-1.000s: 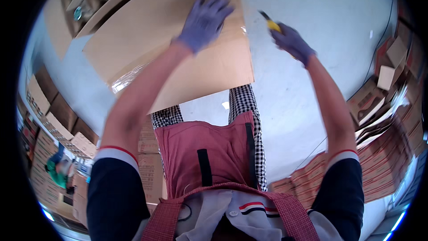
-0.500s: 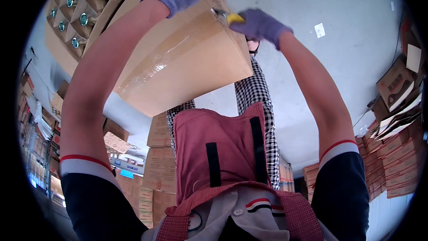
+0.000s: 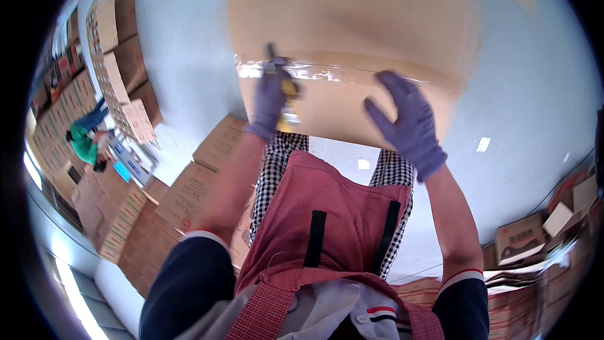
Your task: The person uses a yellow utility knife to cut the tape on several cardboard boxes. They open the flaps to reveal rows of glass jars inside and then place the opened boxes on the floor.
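Yellow cutter (image 3: 288, 97) switched to left hand (image 3: 269, 104); right hand (image 3: 409, 123) now flat on carton (image 3: 352, 31).

Purple knit gloves on left hand (image 3: 269, 102) and right hand (image 3: 410, 123). Dark navy short sleeves (image 3: 189, 277), red-white cuff trim. Red checked apron (image 3: 327, 226), two black straps. Black-white checked trousers (image 3: 277, 157).

The big box (image 3: 352, 31) is of brown cardboard, matt and smooth, and a strip of clear glossy tape (image 3: 327, 73) across it shines in the light. Both the left hand (image 3: 269, 102) and the right hand (image 3: 408, 127) wear purple knitted gloves of matt cloth, and the left one holds a tool (image 3: 288, 91) which looks like yellow and black plastic. The apron (image 3: 327, 226) is red checked cloth, soft and matt, and the floor (image 3: 522, 119) is pale, smooth and a little glossy.
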Available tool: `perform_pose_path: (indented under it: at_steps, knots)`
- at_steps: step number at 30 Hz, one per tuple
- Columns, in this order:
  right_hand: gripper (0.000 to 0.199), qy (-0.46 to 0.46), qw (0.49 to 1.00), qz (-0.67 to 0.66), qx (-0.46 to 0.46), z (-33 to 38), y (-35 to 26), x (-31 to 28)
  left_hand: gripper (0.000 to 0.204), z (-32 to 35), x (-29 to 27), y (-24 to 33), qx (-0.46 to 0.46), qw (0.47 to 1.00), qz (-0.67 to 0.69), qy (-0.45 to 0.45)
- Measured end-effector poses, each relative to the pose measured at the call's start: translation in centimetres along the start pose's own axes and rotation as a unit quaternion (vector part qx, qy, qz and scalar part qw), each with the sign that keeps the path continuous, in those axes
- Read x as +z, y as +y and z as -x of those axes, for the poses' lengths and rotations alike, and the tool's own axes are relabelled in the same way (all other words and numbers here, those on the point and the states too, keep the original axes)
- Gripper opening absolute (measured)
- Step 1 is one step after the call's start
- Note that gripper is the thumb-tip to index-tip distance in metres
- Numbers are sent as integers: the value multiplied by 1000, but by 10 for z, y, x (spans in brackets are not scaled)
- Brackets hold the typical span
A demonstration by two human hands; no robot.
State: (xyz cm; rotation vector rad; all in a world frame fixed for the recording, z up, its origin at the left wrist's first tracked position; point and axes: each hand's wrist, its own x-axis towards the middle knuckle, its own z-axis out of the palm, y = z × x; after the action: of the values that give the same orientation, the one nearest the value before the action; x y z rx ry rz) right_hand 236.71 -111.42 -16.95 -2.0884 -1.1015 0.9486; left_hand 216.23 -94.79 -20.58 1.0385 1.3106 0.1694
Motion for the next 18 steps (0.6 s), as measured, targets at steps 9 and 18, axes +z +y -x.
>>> perform_pose_path:
  at_steps: [9, 18]
  knots:
    - [43, -195, 931, 278, 133, -46, 10, 54, 38, -61, -157, -37, 3, 806, -592, 9]
    - [25, -198, 965, 162, 63, 188, -80, 40, 34, 15, -219, -16, 11, 819, -574, -9]
